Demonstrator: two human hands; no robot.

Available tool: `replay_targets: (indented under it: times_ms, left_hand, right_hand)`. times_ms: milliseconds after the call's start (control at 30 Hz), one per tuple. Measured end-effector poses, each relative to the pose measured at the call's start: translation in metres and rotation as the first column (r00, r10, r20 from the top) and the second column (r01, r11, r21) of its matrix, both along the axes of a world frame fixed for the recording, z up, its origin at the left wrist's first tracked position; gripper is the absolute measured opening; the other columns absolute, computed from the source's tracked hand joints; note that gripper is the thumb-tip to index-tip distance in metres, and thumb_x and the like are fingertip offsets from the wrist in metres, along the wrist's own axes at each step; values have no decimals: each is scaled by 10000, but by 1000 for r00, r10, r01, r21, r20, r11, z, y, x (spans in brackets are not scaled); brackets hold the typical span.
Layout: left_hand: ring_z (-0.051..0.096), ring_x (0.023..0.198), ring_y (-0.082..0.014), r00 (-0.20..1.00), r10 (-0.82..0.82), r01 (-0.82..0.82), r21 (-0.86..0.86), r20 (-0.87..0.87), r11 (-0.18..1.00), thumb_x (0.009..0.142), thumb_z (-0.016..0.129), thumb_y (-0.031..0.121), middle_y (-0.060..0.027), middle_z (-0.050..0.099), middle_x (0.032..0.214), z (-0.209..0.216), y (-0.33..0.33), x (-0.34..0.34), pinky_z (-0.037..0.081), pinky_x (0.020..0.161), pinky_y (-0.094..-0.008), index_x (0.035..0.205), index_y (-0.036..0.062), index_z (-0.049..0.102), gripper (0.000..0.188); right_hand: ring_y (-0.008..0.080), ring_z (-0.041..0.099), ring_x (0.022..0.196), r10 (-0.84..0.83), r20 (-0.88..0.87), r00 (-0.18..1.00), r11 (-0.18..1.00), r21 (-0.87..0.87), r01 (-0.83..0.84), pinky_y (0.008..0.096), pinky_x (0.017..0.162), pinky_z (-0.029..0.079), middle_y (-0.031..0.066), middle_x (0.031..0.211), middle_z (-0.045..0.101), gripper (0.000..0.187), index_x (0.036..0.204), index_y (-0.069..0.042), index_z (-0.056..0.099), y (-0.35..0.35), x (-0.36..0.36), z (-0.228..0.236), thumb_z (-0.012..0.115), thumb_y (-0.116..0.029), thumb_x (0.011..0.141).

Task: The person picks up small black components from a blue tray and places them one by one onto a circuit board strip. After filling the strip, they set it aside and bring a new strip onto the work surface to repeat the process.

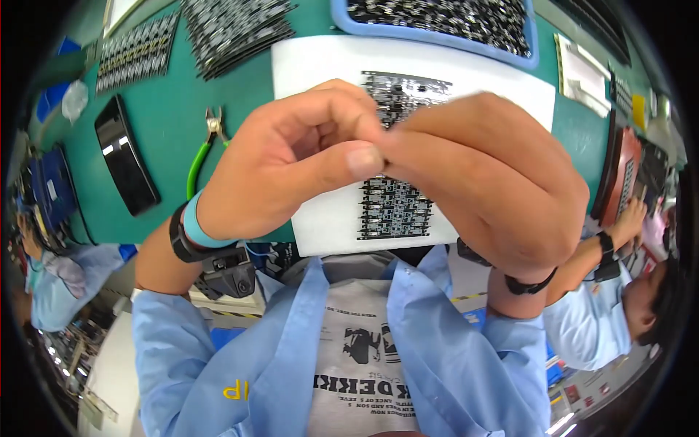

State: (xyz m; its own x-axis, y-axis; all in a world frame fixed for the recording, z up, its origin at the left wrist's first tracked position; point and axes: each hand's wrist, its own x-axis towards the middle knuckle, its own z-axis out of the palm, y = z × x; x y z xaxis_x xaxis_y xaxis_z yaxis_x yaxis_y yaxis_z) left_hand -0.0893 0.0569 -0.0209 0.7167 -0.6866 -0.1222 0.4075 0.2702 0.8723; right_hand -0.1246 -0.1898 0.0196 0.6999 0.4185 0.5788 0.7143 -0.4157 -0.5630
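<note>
My left hand (291, 164) and my right hand (495, 182) are raised close to the camera, fingertips pinched together in the middle. Both grip a black circuit board panel (393, 207) that hangs down behind them; its top edge (404, 91) shows above my fingers. The panel is held above a white foam sheet (320, 65) lying on the green table (175, 131). My hands hide the panel's middle.
Green-handled cutters (206, 149) lie left of the foam sheet. A black phone (125, 156) lies further left. Stacks of board strips (233, 29) sit at the back, with a blue tray (444, 25) full of boards. Another person (619, 291) works at the right.
</note>
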Motion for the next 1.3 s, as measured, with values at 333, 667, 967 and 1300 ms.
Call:
replay_targets:
  times_ms: [333,667,967,1300]
  left_hand:
    - [584,905,-98,890,-223,132,242,397,961,1056,781,83,-30,630,1174,1,-2,-5,478,778,-258,1154,64,801,102]
    - [675,920,-237,735,-95,-103,249,671,963,933,763,-108,-97,659,1136,-19,-12,-16,555,762,-343,1114,35,794,233]
    - [694,932,-280,668,-121,-121,267,734,956,888,803,-106,-108,671,1106,-19,-11,-17,578,776,-374,1100,24,793,249]
    - [687,883,-272,483,-212,-123,305,850,944,855,884,-40,-86,684,1019,-4,-6,-11,583,740,-382,1061,29,817,227]
  right_hand:
    - [259,687,792,-265,-263,928,964,-50,262,339,657,506,120,932,766,298,990,4,818,8,-60,-8,934,30,717]
    - [267,622,906,-409,-234,882,900,-262,348,377,781,473,79,984,729,363,1067,-52,825,12,-80,-43,911,87,742]
    - [273,611,899,-396,-249,884,907,-255,335,375,791,471,80,968,698,359,1070,-52,829,12,-77,-40,918,48,738]
    - [243,662,863,-602,-153,784,796,-188,575,350,767,527,77,968,739,207,1056,-39,837,-32,-32,8,873,3,857]
